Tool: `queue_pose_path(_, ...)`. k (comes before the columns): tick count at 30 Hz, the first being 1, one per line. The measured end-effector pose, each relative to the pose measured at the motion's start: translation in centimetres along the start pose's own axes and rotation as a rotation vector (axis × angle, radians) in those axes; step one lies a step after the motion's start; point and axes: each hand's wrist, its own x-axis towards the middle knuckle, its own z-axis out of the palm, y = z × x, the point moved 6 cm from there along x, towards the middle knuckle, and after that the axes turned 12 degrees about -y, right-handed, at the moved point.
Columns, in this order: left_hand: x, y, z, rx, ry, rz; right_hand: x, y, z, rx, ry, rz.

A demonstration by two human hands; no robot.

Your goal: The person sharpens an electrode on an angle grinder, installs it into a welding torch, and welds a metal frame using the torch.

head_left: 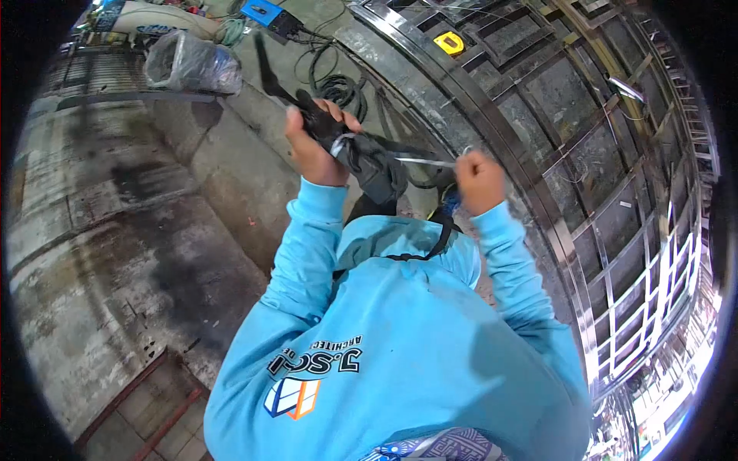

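In front of my chest, my left hand (319, 146) is wrapped round a dark, bundled item (373, 169) with black straps, which looks like a bag or pouch. A black strap end (265, 69) sticks up beyond the fingers. To the right, my right hand (480, 182) is closed on the end of a thin, pale strip (427, 162) that stretches from the dark bundle. Whether the strip is a cord or a rod cannot be made out. Both sleeves are light blue.
A metal frame (561, 238) of bars fills the right side, with a yellow tape measure (449, 43) on it. Black cables (342, 92) lie coiled ahead near a blue machine (263, 14). A plastic-wrapped bundle (192, 65) rests at upper left, beyond a concrete ledge (231, 173).
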Motion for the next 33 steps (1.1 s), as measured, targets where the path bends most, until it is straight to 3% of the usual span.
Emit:
queue_pose_path(2, 2.0, 1.4, 0.0, 0.043, 0.015, 0.052, -1.7, 0.6, 5.3, -0.096, -0.107, -0.079)
queue_pose_path(4, 4.6, 2.9, -0.7, 0.17, 0.019, 0.137, -4.2, -3.4, 9.2, -0.183, -0.425, -0.23)
queue_pose_path(6, 7.3, 3.6, -2.7, 0.262, 0.043, 0.158, -5.1, -10.0, 8.9, 0.095, -0.771, -0.25)
queue_pose_path(8, 10.0, 4.5, -4.9, 0.363, -0.039, 0.15, -4.1, -13.8, 4.9, 0.124, -0.648, -0.347)
queue_pose_path(10, 12.0, 5.0, -5.9, 0.315, -0.129, 0.047, -3.1, -14.2, -0.9, 0.059, -0.148, -0.338)
queue_pose_path(13, 13.1, 4.7, -5.7, 0.061, -0.325, -0.171, -1.0, -15.5, -7.1, -0.327, 0.317, -0.131)
queue_pose_path(16, 13.8, 4.1, -5.2, -0.082, -0.434, -0.288, -2.0, -15.7, -8.4, -0.354, 0.517, 0.006)
queue_pose_path(18, 14.1, 4.2, -5.0, -0.078, -0.489, -0.287, -2.6, -14.8, -6.9, -0.519, 0.5, 0.07)
queue_pose_path(20, 14.9, 3.8, -4.8, -0.18, -0.517, -0.284, -2.8, -12.5, -4.8, -0.765, 0.406, 0.11)
queue_pose_path(22, 16.0, 4.0, -4.8, -0.353, -0.572, -0.264, -4.0, -7.1, -1.4, -0.842, 0.247, 0.467)
queue_pose_path(24, 16.9, 4.7, -5.1, -0.419, -0.606, -0.232, -5.6, -0.2, 2.8, -0.909, -0.098, 0.836)
queue_pose_path(26, 17.5, 5.4, -5.1, -0.397, -0.598, -0.199, -9.2, 7.4, 6.8, -0.84, -0.264, 1.009)
queue_pose_path(28, 17.9, 5.9, -5.1, -0.322, -0.571, -0.159, -16.1, 21.8, 11.0, -0.856, -0.55, 1.181)
queue_pose_path(31, 17.1, 6.0, -4.2, -0.131, -0.468, -0.231, -11.2, 7.2, 10.7, -0.765, -0.27, 0.947)
queue_pose_path(33, 15.8, 5.0, -2.6, -0.026, -0.416, -0.249, -6.0, 0.1, 9.8, -0.373, -0.013, 0.462)
